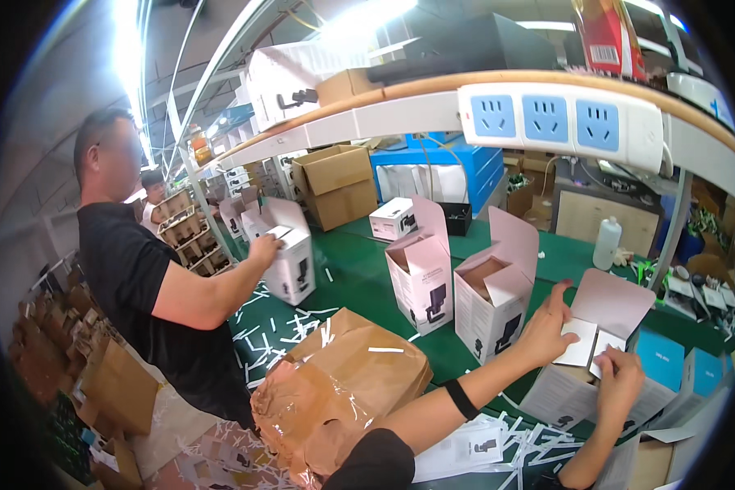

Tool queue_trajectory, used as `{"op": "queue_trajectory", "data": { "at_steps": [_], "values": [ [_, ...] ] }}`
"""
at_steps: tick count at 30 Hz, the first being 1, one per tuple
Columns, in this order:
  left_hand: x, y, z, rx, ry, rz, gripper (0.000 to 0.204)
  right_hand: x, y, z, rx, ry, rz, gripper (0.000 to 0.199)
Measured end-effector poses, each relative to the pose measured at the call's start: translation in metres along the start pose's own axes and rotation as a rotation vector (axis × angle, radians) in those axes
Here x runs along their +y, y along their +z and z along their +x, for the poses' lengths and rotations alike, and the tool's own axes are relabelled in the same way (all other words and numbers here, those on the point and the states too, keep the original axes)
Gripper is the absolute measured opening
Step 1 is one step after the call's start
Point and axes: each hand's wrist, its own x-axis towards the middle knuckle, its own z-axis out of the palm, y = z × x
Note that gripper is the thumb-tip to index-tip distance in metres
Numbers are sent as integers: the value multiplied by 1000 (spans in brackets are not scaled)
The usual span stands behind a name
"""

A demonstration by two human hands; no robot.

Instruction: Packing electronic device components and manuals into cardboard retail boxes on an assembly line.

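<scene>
A green work table [359,269] runs from the middle of the frame toward the lower right, littered with white paper strips. At the lower centre lies a crumpled brown paper bag [343,384] wrapped in clear tape, the bulkiest thing on it. In the left half a co-worker in a black shirt [139,286] stands with a hand on an open white carton [290,261]. Two more open white cartons with pink inner flaps stand in the centre, one [420,282] left of the other [490,306], each printed with a small dark camera picture. Along the upper right a white power strip [559,122] with blue sockets is fixed to the shelf edge.

At the right of centre, low in the frame, sits the open white box [600,343], its pink lid flap raised behind it and pale card inserts lying in its mouth. The left hand [547,327] reaches in from the lower edge with fingers spread fairly wide, fingertips pressing on the left insert. The right hand [621,384] rests just beside it at the box's front edge, fingers curled narrow, pinching a white card [603,349].
</scene>
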Motion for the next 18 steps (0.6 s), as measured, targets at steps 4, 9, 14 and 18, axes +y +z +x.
{"op": "queue_trajectory", "data": {
  "at_steps": [4,9,14,18],
  "values": [
    [-22,3,8,73,1,148,89,-9,10,8,-4,19,-88,58],
    [-33,23,4,39,153,100,55,-11,15,0,284,65,68,98],
    [-21,14,-11,62,422,47,39,20,-8,-4,138,-264,171,66],
    [-30,-28,-20,-198,563,220,55,13,-18,-8,-80,-394,207,48]
  ]
}}
